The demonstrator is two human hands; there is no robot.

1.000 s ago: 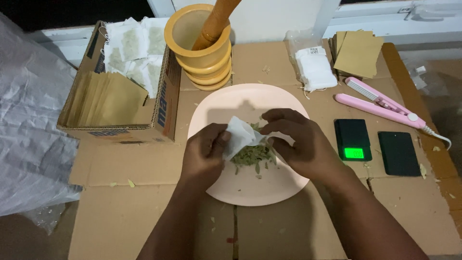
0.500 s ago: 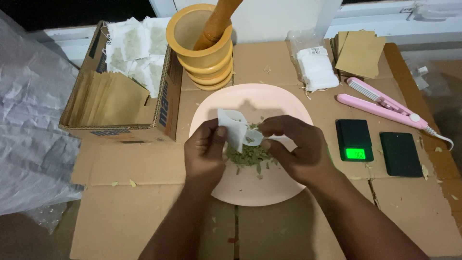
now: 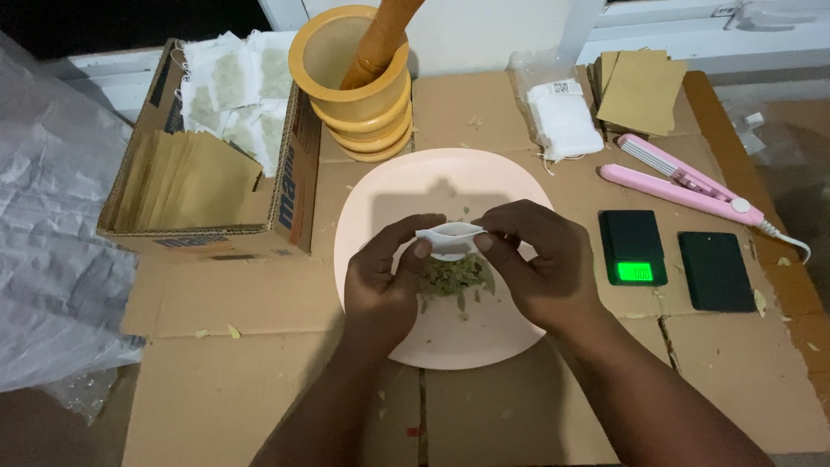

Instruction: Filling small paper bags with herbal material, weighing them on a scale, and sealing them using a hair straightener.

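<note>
Both hands, left hand (image 3: 385,277) & right hand (image 3: 540,268), pinch small white bag (image 3: 448,232) open over herb pile (image 3: 454,277), mid plate (image 3: 380,186); filling step, next needs steady scooping.

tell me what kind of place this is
Probably a home workspace for packing tea bags: a cardboard-covered table with a small scale, a pink heat sealer and a box of filled bags.

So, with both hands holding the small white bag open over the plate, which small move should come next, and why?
Probably the right hand should let go and pinch up some dried green leaves. The small white bag is held open by both hands just above the pile on the pink plate, and looks empty. The left hand could keep its grip.
</note>
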